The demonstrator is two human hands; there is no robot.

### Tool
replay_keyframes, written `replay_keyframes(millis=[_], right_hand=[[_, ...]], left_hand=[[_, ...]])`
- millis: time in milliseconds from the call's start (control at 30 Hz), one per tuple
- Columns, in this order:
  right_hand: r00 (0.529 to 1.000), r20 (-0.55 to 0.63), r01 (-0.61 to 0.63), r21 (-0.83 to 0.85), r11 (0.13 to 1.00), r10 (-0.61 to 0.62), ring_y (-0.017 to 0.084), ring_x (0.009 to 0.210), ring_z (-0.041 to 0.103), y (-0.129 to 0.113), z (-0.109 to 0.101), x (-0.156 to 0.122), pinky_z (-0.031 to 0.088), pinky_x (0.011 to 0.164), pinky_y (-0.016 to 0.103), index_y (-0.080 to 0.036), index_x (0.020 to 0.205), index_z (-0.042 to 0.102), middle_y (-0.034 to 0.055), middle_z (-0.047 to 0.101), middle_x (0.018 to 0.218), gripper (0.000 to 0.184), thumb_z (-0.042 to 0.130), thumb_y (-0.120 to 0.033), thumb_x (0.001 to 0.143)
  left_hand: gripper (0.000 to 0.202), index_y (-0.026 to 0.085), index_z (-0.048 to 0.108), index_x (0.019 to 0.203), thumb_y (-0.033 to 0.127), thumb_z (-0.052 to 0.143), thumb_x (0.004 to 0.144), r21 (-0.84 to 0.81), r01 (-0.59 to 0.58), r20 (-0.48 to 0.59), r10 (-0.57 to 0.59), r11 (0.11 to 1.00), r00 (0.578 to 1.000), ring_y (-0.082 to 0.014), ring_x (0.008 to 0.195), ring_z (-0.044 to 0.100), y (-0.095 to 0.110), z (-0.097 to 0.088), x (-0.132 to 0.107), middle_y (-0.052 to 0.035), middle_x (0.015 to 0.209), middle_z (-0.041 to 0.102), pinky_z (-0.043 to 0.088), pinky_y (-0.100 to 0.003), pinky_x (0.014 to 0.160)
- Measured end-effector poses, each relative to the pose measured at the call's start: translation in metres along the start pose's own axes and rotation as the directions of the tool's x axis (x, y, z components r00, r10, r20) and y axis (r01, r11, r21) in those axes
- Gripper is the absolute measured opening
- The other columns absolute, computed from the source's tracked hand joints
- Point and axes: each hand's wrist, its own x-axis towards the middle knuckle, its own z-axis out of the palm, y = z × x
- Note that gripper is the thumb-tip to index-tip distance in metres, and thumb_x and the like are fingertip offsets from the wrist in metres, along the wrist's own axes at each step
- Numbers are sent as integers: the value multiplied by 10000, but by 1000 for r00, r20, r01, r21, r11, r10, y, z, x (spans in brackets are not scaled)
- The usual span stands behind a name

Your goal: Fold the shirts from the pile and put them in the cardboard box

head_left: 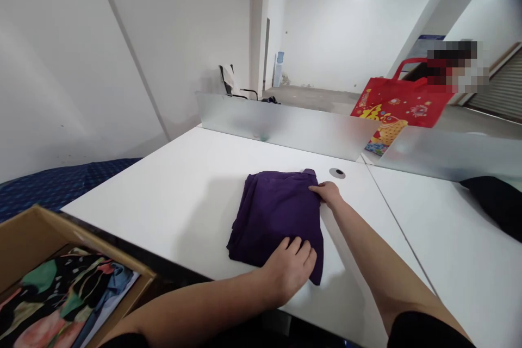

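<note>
A dark purple garment [273, 206] lies folded into a rough square on the white table [163, 190], its layers showing along the left side. My left hand [289, 269] is over its near edge, fingers bent onto the cloth and the thumb hidden. At the far right edge, my right hand [328, 194] pinches the fabric, with the index finger stretched along the top. One near right corner of the cloth hangs out past my left hand.
An open cardboard box [134, 266] with a floral cloth [53, 293] stands at lower left. Frosted dividers [277, 125] line the table's back. Beyond them are a red bag [402, 100], a person and a chair [238, 84]. A black item [497, 204] lies at right.
</note>
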Motion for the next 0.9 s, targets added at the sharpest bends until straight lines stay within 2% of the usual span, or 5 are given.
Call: replay_keyframes(millis=[200, 467, 567, 667, 900], right_hand=[[990, 74, -138, 301, 944, 121, 127, 426, 502, 23, -15, -71, 438, 403, 254, -213, 614, 446, -39, 497, 453, 347, 791, -187, 585], [985, 117, -169, 752, 637, 124, 125, 512, 594, 121, -41, -249, 587, 555, 282, -211, 656, 395, -72, 527, 576, 532, 900, -304, 517], [981, 102, -183, 780, 599, 168, 134, 545, 626, 139, -45, -280, 602, 592, 277, -215, 650, 368, -91, 490, 575, 577, 917, -302, 495], [981, 83, -172, 796, 581, 176, 136, 553, 626, 153, -53, -292, 601, 578, 262, -220, 622, 353, -92, 466, 552, 585, 916, -303, 488], [984, 38, -136, 787, 602, 172, 143, 559, 619, 172, -64, -312, 598, 587, 281, -224, 595, 407, -51, 566, 616, 512, 896, -343, 500]], left_hand=[[186, 172, 600, 863, 146, 437, 949, 27, -52, 15, 52, 998, 999, -194, 845, 582, -28, -11, -35, -44, 816, 628, 411, -415, 940], [279, 218, 625, 1033, 73, 440, 883, -141, 334, -66, -346, 932, 936, -229, 1240, 515, -56, -54, -187, -57, 1235, 644, 338, -420, 1086], [202, 209, 614, 1034, 211, 443, 925, -453, 711, -50, -811, 538, 582, -220, 1024, 642, -30, -52, -202, -65, 1082, 692, 485, -349, 901], [259, 197, 623, 922, 431, 665, 819, -739, 673, 170, -959, 30, 229, -221, 837, 674, 0, -44, -188, -41, 874, 705, 511, -291, 759], [426, 141, 630, 880, 423, 848, 646, -804, 159, 593, -754, -572, 283, -189, 794, 671, 34, -42, -145, -61, 865, 720, 522, -278, 747]])
